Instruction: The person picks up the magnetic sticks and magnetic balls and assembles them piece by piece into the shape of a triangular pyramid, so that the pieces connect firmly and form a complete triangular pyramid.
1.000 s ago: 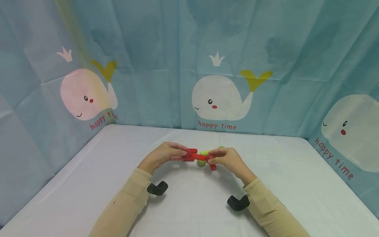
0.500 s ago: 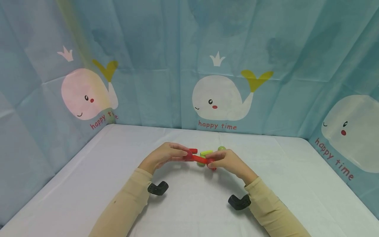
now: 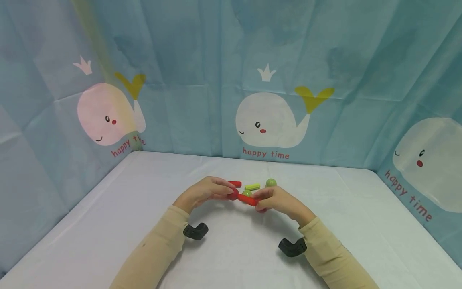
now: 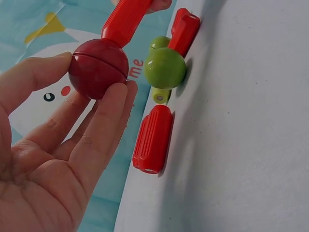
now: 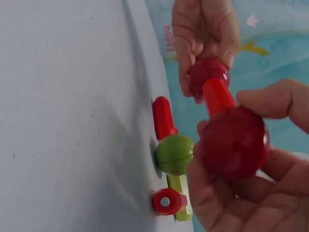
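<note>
My left hand (image 3: 205,193) pinches a dark red ball (image 4: 99,68) between thumb and fingertips. The right hand (image 3: 283,204) grips a second dark red ball (image 5: 235,142), partly hidden by its fingers in the head view. A ridged bright red stick (image 3: 247,200) spans the two balls, with one ball at each end. This joined piece is held above the white table (image 3: 231,249), tilting down to the right. Behind it on the table lie a green ball (image 4: 165,68) and several loose red sticks (image 4: 153,140).
Farther back are another green ball (image 3: 271,183) and a yellow-green stick (image 3: 252,186). A light blue curtain (image 3: 187,116) with whale prints stands behind the table. Black wrist cameras (image 3: 196,231) stick out from both sleeves.
Both hands have shifted slightly toward me with the balls and stick, and the left has moved a little right. The stick slopes more steeply, and the green balls show more.
</note>
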A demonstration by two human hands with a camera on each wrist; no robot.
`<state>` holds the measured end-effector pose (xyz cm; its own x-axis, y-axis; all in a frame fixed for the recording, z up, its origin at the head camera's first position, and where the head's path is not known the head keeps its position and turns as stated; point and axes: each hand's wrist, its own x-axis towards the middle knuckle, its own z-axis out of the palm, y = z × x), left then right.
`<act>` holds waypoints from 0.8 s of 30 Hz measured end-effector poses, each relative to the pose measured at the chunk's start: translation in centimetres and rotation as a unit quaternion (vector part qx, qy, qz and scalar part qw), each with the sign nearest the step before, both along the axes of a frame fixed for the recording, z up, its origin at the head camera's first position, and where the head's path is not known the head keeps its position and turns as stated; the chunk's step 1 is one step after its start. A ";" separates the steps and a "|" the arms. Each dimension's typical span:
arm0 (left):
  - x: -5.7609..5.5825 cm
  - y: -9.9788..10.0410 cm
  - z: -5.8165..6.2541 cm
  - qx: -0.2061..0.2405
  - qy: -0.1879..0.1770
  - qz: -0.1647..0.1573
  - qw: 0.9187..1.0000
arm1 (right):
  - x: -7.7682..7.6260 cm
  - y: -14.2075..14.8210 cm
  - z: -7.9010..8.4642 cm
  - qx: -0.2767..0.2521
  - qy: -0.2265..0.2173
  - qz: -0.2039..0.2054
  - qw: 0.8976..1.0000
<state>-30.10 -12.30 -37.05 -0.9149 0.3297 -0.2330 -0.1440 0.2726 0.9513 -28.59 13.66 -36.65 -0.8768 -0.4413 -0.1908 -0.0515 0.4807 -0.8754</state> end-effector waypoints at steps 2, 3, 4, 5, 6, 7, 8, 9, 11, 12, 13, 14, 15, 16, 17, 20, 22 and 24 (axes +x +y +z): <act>-0.1 0.2 -0.2 0.001 -0.001 0.001 1.000 | 0.0 -0.1 0.0 0.001 -0.005 -0.005 1.000; -0.1 0.3 -0.2 0.004 -0.002 0.000 1.000 | 0.1 -0.2 -0.1 0.002 -0.006 -0.008 1.000; 0.0 0.3 -0.2 0.004 -0.002 0.001 1.000 | 0.1 -0.2 -0.1 0.000 -0.005 -0.008 1.000; 0.0 0.4 -0.2 0.006 -0.002 0.002 1.000 | 0.1 -0.2 -0.1 -0.003 -0.006 -0.008 1.000; 0.0 0.4 -0.2 0.009 -0.003 0.002 1.000 | 0.1 -0.2 -0.1 -0.005 -0.007 -0.008 1.000; 0.0 0.4 -0.3 0.010 -0.002 0.002 1.000 | 0.1 -0.2 -0.2 -0.007 -0.007 -0.007 1.000; 0.0 0.4 -0.3 0.013 -0.003 0.002 1.000 | 0.1 -0.2 -0.2 -0.008 -0.008 -0.007 1.000; 0.1 0.4 -0.3 0.015 -0.003 0.001 1.000 | 0.0 -0.2 -0.3 -0.010 -0.009 -0.007 1.000; 0.0 0.5 -0.4 0.017 -0.003 0.002 1.000 | 0.1 -0.1 -0.4 -0.015 -0.012 -0.007 1.000; 0.0 0.5 -0.4 0.016 -0.004 0.002 1.000 | 0.0 -0.1 -0.5 -0.017 -0.015 -0.008 1.000; 0.1 0.5 -0.4 0.015 -0.004 0.002 1.000 | 0.0 -0.1 -0.5 -0.018 -0.016 -0.008 1.000; 0.0 0.5 -0.4 0.016 -0.005 0.003 1.000 | 0.0 -0.1 -0.5 -0.019 -0.018 -0.009 1.000; 0.1 0.5 -0.5 0.016 -0.005 0.002 1.000 | 0.0 -0.1 -0.6 -0.019 -0.018 -0.009 1.000; 0.1 0.5 -0.5 0.017 -0.005 0.000 1.000 | 0.1 -0.1 -0.6 -0.020 -0.020 -0.009 1.000; 0.1 0.5 -0.5 0.019 -0.003 -0.005 1.000 | 0.1 -0.1 -0.6 -0.020 -0.021 -0.009 1.000; 0.1 0.6 -0.4 0.025 0.000 -0.017 1.000 | 0.1 -0.2 -0.5 -0.020 -0.022 -0.007 1.000; 0.2 0.6 -0.4 0.027 0.003 -0.024 0.999 | 0.1 -0.2 -0.5 -0.022 -0.024 -0.006 0.999; 0.3 0.7 -0.4 0.029 0.005 -0.026 0.999 | 0.1 -0.2 -0.6 -0.023 -0.026 -0.004 0.999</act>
